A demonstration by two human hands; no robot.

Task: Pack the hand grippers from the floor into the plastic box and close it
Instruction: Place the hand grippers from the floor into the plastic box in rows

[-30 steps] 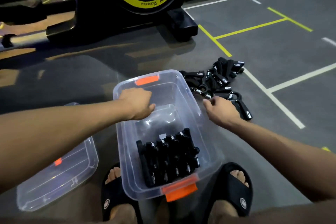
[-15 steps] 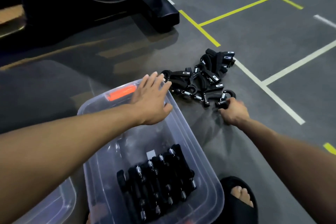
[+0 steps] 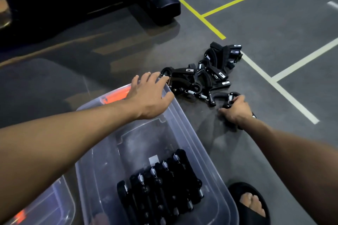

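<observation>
- Two sandalled feet would bracket the box, but we only see the right sandal [image 3: 250, 204] now, just beside the box's near right corner; squatting close keeps both pile and box within arm's reach.
- Lid [image 3: 36, 208] lies on the floor at the near left, just beside the box, orange clip showing; parked off so the opening stays free for loading. Closing is not yet due.
- Plastic box [image 3: 206, 160] sits open on the floor between our arms. One row of packed grippers [image 3: 161, 186] stands side by side at its near end, springs up; packing in a row looks meant to save room, and the far half is bare for the next row.
- Left hand [image 3: 150, 95] reaches over the far rim near the orange latch [image 3: 117, 95], fingers spread and straight, holding nothing; fingertips are at or touching the nearest gripper of the pile, we cannot tell which.
- Right hand [image 3: 236, 109] is down on the floor, fingers curled around a hand gripper [image 3: 231, 99] at the pile's near edge.
- Loose pile [image 3: 210, 75] of grippers lies tangled on the floor just beyond the box's far right corner, several left.
- Furthest: black machine base [image 3: 159, 3] and floor lines [image 3: 203, 16], well apart from the work.
</observation>
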